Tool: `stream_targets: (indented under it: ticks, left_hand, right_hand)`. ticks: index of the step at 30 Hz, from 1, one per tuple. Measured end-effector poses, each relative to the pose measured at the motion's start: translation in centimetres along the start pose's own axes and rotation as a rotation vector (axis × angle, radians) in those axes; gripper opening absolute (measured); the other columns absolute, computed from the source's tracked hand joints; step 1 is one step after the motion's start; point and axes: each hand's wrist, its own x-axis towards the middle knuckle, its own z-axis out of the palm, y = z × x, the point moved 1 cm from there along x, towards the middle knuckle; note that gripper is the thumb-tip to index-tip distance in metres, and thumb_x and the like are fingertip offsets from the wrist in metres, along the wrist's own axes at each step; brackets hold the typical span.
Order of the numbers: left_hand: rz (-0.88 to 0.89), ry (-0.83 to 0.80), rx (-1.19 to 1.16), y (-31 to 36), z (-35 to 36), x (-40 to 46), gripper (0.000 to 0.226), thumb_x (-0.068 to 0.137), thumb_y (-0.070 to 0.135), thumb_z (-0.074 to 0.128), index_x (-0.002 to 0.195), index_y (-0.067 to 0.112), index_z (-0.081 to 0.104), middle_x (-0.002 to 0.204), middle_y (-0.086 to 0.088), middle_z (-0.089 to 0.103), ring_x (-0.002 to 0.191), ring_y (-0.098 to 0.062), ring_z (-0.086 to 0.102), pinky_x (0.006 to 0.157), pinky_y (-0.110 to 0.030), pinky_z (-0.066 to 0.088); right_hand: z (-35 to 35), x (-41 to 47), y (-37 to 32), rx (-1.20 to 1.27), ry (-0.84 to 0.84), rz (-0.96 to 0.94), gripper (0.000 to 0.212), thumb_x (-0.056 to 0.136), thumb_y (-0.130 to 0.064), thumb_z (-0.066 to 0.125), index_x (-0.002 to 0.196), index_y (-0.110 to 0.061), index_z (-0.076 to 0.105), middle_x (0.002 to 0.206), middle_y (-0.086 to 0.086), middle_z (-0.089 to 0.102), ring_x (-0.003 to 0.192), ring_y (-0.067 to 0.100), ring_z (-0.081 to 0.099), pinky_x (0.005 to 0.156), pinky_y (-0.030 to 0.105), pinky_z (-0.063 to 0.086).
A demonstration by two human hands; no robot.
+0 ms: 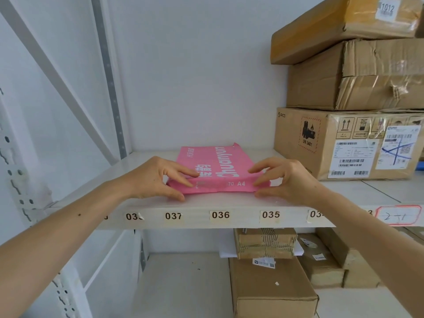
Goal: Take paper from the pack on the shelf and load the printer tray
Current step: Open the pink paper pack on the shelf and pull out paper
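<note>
A pink pack of A4 paper (pixel 218 166) lies flat on the white shelf (pixel 206 203), its short end facing me and its far end torn open. My left hand (pixel 156 177) grips the pack's near left corner, fingers on top and thumb at the shelf surface under the edge. At the near right corner my right hand (pixel 284 180) pinches it the same way. No printer or tray is in view.
Three stacked cardboard boxes (pixel 348 143) stand on the same shelf just right of the pack. Number labels (pixel 220 215) run along the shelf's front edge. Below, the lower shelf (pixel 183 283) holds more cardboard boxes (pixel 270 283). Metal uprights (pixel 110 76) rise at the left.
</note>
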Motion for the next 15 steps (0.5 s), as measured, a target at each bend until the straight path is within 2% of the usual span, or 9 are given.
stream_targets:
  ticks: [4,8,11,15]
  left_hand:
    - [0.005,-0.014,0.029,-0.28,-0.14,-0.12,0.033,0.063,0.019,0.089,0.094,0.027,0.080,0.118,0.031,0.064,0.115,0.014,0.055,0.097,0.001,0.031]
    - [0.027,-0.018,0.071,-0.30,-0.39,-0.03,0.026,0.068,0.018,0.087,0.092,0.024,0.081,0.117,0.028,0.064,0.111,0.015,0.057,0.096,-0.001,0.035]
    - [0.056,-0.023,0.106,-0.44,-0.59,0.10,0.016,0.073,0.017,0.083,0.089,0.023,0.082,0.119,0.023,0.066,0.112,0.012,0.058,0.098,-0.007,0.040]
    - [0.069,0.013,0.109,-0.67,-0.64,0.08,0.009,0.078,0.014,0.079,0.085,0.018,0.082,0.116,0.021,0.067,0.111,0.011,0.060,0.095,-0.007,0.042]
  right_hand:
    - [0.26,-0.16,-0.01,-0.018,0.024,-0.027,0.013,0.071,-0.018,0.084,0.084,-0.015,0.081,0.106,-0.002,0.073,0.095,0.002,0.065,0.079,0.011,0.050]
    - [0.51,-0.20,0.05,-0.068,0.051,-0.064,0.008,0.075,-0.017,0.081,0.082,-0.013,0.081,0.103,-0.002,0.074,0.082,0.005,0.070,0.071,0.027,0.057]
    - [0.51,-0.09,0.10,-0.078,0.057,-0.071,0.006,0.079,-0.017,0.076,0.082,-0.014,0.081,0.102,-0.003,0.073,0.081,0.007,0.069,0.069,0.031,0.057]
    - [0.46,0.03,0.24,-0.066,0.067,-0.066,0.013,0.084,-0.020,0.068,0.083,-0.010,0.077,0.098,-0.003,0.072,0.082,0.012,0.069,0.069,0.035,0.056]
